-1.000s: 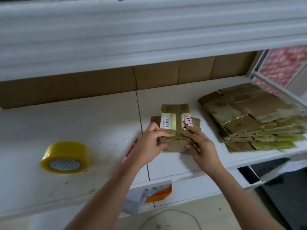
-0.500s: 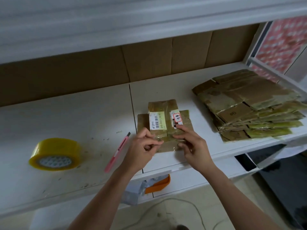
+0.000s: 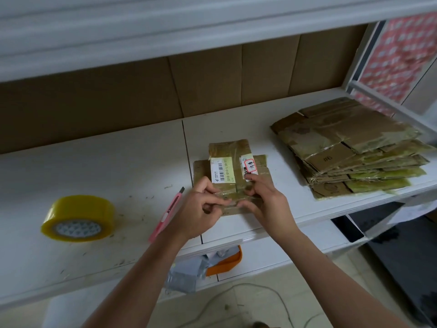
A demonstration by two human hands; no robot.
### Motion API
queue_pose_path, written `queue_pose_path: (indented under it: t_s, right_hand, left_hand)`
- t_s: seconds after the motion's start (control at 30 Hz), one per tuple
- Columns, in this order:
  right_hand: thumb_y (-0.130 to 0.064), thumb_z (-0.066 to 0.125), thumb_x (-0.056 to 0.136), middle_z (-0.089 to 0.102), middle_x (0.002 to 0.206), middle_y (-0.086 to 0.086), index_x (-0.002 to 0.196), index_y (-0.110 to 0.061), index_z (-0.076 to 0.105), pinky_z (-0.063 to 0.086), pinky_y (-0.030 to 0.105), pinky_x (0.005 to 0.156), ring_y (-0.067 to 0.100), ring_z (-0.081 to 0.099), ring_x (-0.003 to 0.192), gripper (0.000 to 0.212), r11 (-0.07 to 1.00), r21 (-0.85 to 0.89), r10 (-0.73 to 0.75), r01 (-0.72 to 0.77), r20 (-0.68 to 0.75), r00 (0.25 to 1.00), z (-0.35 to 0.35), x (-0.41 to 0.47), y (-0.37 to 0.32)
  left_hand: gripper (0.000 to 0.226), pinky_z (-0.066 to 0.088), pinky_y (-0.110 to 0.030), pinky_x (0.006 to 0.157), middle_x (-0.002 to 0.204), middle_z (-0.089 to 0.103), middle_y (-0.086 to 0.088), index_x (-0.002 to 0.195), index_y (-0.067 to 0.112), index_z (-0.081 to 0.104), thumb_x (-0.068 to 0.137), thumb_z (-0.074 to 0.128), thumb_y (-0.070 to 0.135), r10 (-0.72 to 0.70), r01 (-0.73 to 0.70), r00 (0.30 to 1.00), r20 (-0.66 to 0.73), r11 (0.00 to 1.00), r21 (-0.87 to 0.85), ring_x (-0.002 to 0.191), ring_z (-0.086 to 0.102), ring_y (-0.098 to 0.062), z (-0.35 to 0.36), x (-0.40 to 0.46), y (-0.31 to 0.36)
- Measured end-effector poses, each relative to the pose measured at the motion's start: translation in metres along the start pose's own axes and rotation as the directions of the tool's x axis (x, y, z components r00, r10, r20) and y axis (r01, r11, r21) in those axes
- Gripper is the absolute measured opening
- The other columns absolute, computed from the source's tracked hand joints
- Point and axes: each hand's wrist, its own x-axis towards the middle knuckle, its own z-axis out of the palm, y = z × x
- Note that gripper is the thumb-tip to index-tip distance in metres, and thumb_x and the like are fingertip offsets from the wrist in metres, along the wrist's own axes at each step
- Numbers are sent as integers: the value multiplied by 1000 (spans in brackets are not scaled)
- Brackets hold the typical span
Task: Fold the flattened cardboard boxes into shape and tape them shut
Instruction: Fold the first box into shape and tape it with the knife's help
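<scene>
A roll of yellow tape [image 3: 78,218] sits on its side at the left of the white shelf [image 3: 99,166], well apart from the work; a pink utility knife [image 3: 166,214] lies just beside the person's left wrist, more of it in sight than a second ago, when the forearm covered most of it; neither has been taken up. At centre, a flattened cardboard box [image 3: 233,172], covered in old tape and bearing a barcode label [image 3: 221,169] and a red-bordered sticker [image 3: 248,165], lies flat across the seam between two shelf boards; the left hand [image 3: 201,210] has thumb and fingers pinched together on the box's near edge, and the right hand [image 3: 266,202] is likewise pressed down on that edge, fingertips [image 3: 250,177] reaching the sticker. Compared with a second ago, both hands have worked inward along the near edge while the box stays flat in the same spot; the judgement is that the person is prising the layers apart, so the folding has barely begun and taping is some way off. At right, a stack of flattened boxes [image 3: 352,147] waits near the shelf's front corner, untouched.
</scene>
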Motion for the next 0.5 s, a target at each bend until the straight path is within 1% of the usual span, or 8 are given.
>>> queue_pose_path:
  t_s: [0.1,0.17,0.2,0.23,0.27,0.33,0.4,0.5]
  right_hand:
    - [-24,77,80,65,118,4,112,-1,65,57,39,78,14,64,93,40,1000,0,13,-13,46,999,-1,-2,2]
    - [-24,77,81,65,116,-1,123,-8,61,56,32,82,6,60,92,48,999,22,26,-28,60,998,-2,-2,3]
    - [-24,78,80,64,117,-4,121,-10,62,55,30,81,4,60,93,46,999,33,25,-28,63,998,-3,-2,4]
    - [-25,79,79,63,121,-7,112,-10,63,55,31,80,4,61,94,39,999,37,19,-21,59,998,-3,-1,5]
    - [-26,80,78,62,124,-9,102,-11,63,55,31,77,6,63,95,32,999,37,12,-13,40,999,-2,0,5]
    - [-33,79,77,62,124,-10,88,-13,60,55,29,71,7,64,94,30,999,30,17,-16,-23,1000,0,2,3]
    - [-39,74,79,64,122,-8,85,-11,61,55,29,67,6,64,88,32,1000,5,19,-19,-53,998,4,3,0]
    - [-33,73,81,63,125,-3,90,-8,62,55,27,69,9,65,89,30,1000,-17,-1,1,-21,1000,7,0,3]
  left_hand:
    - [30,53,-16,64,99,49,24,102,24,78,79,61,35,-88,88,996,1,995,-56,95,59,-3,0,2,-1]
    - [41,58,-24,66,100,46,22,114,29,73,77,67,47,-114,115,993,14,993,-27,97,60,-6,-1,7,0]
    - [47,60,-27,67,102,44,22,120,30,69,77,70,49,-120,120,993,16,993,9,101,59,-7,0,9,0]
    - [48,60,-30,68,105,41,19,122,30,68,77,75,46,-128,127,992,12,991,34,107,56,-7,2,10,0]
    - [46,61,-32,72,109,39,16,122,28,68,78,78,38,-139,139,990,-6,989,40,113,53,-8,5,10,0]
    - [40,59,-36,84,123,34,11,119,24,70,80,79,26,-181,183,981,-68,983,18,123,41,-8,14,8,0]
    - [39,54,-40,97,139,35,4,122,24,69,83,76,21,-238,236,968,-82,971,-32,129,36,-8,20,5,1]
    - [39,53,-43,97,154,37,-1,125,20,67,87,72,13,-270,266,963,-18,955,-133,135,43,-14,21,4,5]
